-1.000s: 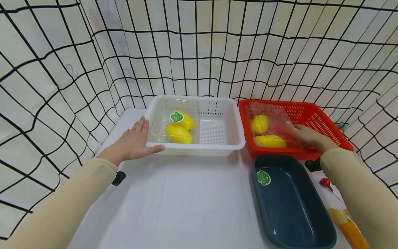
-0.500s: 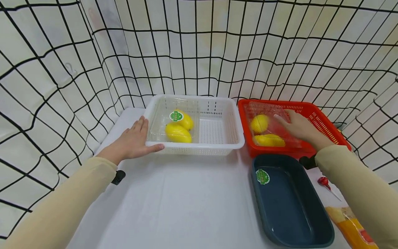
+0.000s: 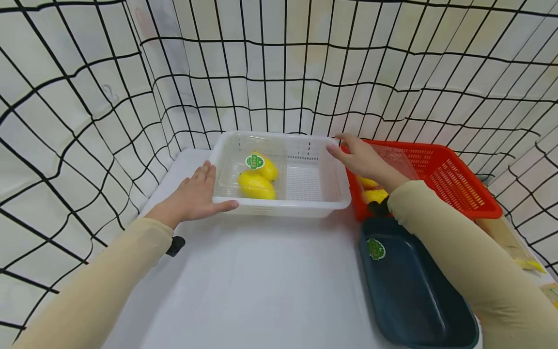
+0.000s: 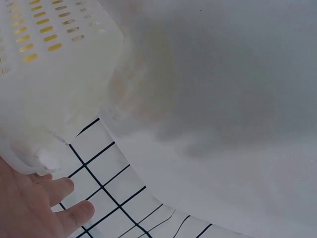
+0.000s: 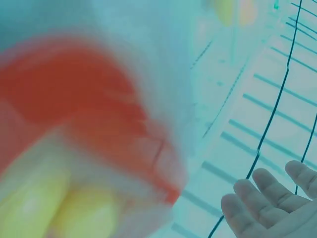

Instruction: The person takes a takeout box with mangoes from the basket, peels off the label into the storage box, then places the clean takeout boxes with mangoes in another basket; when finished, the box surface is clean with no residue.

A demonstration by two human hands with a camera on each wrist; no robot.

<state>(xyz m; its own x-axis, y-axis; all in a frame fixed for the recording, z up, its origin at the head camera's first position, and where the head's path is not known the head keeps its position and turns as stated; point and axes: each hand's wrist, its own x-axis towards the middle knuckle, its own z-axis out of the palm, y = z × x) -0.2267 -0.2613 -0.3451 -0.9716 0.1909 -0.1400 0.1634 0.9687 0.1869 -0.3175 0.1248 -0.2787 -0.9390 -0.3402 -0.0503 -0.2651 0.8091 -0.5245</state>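
A white plastic basket [image 3: 305, 208] stands at the back of the table. Inside its left half is a clear plastic box [image 3: 227, 179] with two yellow fruits [image 3: 256, 185] and a green label. My left hand [image 3: 192, 194] rests against the basket's left end, fingers straight and thumb along the front rim. At the right end, my right hand [image 3: 359, 155] is right by the rim with its fingers extended, holding nothing. Beneath that hand sits a red basket [image 3: 462, 179], where a clear box [image 3: 398, 160] with yellow fruits [image 3: 376, 196] is partly hidden by the arm.
A dark blue tray [image 3: 410, 286] with a green sticker lies in front of the red basket, partly under the right sleeve. Black wire mesh [image 3: 283, 77] encloses the table at the back and sides. Packaged items [image 3: 529, 264] lie at the far right.
My right hand has left the clear box in the red basket and moved left to the white basket's right rim. My left hand stays in place. The head view has shifted slightly.
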